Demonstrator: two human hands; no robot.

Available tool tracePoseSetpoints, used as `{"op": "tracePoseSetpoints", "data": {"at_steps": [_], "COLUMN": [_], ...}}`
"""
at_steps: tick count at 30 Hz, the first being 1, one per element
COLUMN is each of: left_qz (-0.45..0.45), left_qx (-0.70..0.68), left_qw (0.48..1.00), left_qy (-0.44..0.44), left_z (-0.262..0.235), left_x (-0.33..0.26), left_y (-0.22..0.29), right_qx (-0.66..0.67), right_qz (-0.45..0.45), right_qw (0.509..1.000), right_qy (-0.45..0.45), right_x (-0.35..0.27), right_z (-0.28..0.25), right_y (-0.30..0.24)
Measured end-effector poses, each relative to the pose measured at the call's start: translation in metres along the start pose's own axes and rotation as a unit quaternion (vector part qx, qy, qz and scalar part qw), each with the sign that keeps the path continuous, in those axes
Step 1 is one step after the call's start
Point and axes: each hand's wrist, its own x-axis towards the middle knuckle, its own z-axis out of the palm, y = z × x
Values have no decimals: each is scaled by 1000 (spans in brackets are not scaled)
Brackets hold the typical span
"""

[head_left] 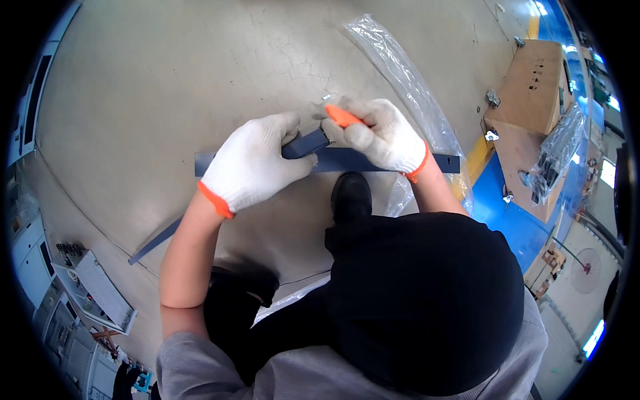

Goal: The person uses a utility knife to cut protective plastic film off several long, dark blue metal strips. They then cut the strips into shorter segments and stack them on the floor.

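My left hand (260, 157), in a white knit glove with an orange cuff, is closed around a dark blue-grey metal bar (307, 143) near its end. The bar slants down to the left beneath my forearm. Close to that end, my right hand (383, 133), gloved the same way, grips an orange piece (343, 115); whether it is a tool's handle I cannot tell. Below both hands a second flat, dark blue-grey bar (353, 160) lies crosswise, with a hole near its right end. My black shoe (351, 197) is just beneath it.
A long clear plastic sleeve (407, 73) stretches across the floor past my right arm. At the right, cardboard boxes (530, 87) stand by a blue floor area, with a plastic-wrapped bundle (560, 153) on them. A white cart (97, 290) stands at the lower left.
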Motion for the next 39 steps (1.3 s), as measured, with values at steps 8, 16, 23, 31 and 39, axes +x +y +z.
{"op": "tracePoseSetpoints", "data": {"at_steps": [8, 16, 23, 31, 39], "left_qz": [11, 22, 4, 17, -9], "left_qx": [-11, 19, 8, -12, 14], "left_qw": [1000, 1000, 1000, 999, 995], "left_qy": [-4, -3, -10, -43, -97], "left_z": [9, 16, 21, 34, 12], "left_x": [5, 8, 8, 7, 11], "left_y": [-10, -19, -19, -21, -10], "right_qx": [-227, -373, -453, -366, -310], "right_qz": [-88, -128, -137, 93, -140], "right_qw": [969, 917, 878, 913, 938], "right_qy": [-28, -61, -71, 153, -71], "right_x": [-10, 1, 0, 5, -19], "right_z": [-34, -47, -50, -62, -57], "right_y": [15, -4, -21, -19, 2]}}
